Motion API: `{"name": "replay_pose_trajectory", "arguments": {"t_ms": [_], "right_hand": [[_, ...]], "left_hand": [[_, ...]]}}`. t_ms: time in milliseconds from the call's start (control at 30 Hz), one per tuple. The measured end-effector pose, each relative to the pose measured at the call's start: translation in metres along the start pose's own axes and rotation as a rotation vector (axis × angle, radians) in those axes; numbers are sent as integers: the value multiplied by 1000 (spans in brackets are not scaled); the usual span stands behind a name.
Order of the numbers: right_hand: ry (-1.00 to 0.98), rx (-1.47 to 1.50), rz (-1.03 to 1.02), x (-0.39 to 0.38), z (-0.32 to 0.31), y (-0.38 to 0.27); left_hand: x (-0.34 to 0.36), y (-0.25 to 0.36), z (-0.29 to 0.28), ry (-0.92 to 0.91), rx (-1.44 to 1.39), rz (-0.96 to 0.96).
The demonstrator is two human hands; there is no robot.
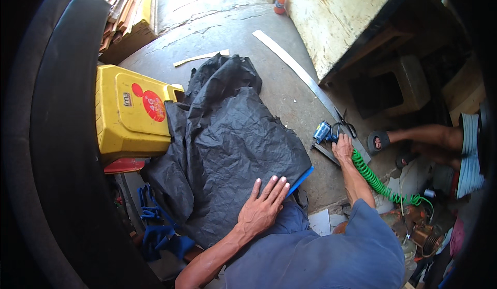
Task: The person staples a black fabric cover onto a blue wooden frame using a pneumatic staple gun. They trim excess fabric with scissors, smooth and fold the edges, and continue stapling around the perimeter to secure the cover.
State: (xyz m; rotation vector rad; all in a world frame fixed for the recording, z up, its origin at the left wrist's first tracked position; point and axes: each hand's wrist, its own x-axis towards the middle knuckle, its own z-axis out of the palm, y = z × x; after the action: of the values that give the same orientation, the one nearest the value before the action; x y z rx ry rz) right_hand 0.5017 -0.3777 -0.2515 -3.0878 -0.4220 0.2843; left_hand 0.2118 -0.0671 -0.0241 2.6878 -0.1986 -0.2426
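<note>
Resting flat on the black cloth, the left hand in my view is spread wide, palm down, fingers stretched out and slightly apart near the cloth's lower right edge. I have the right hand out to the side, fingers curled around the grip of a blue tool; whether the floor bears any of its weight, I can't tell from here. A green coiled hose runs from beside that hand toward the lower right. Just past the fingers I see black scissors, near a long metal strip that lies along the grey floor.

The cloth fills the middle of my view, wrinkled and bunched at its far end, with a blue edge showing at its right corner. On its left I make out a boxy yellow plastic piece with a red sticker. Beyond the cloth lies a thin pale strip; farther off stands a bottle of orange liquid. At right, I see another person's sandalled foot.
</note>
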Motion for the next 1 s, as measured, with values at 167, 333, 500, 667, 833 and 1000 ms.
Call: {"name": "replay_pose_trajectory", "arguments": {"t_ms": [167,333,500,667,833,1000], "right_hand": [[11,266,-118,39,-30,34],[-466,193,-72,58,-61,-7],[-242,378,-171,46,-8,22],[53,596,-70,77,-3,38],[-104,398,111,63,-26,-31],[-536,135,127,44,-8,-19]], "left_hand": [[0,1,-2,-16,-23,14],[-2,0,2,-12,-1,1],[3,7,-1,-43,84,34],[3,8,0,-31,-30,17],[0,7,-2,-48,14,-19],[1,1,8,-2,6,31]]}}
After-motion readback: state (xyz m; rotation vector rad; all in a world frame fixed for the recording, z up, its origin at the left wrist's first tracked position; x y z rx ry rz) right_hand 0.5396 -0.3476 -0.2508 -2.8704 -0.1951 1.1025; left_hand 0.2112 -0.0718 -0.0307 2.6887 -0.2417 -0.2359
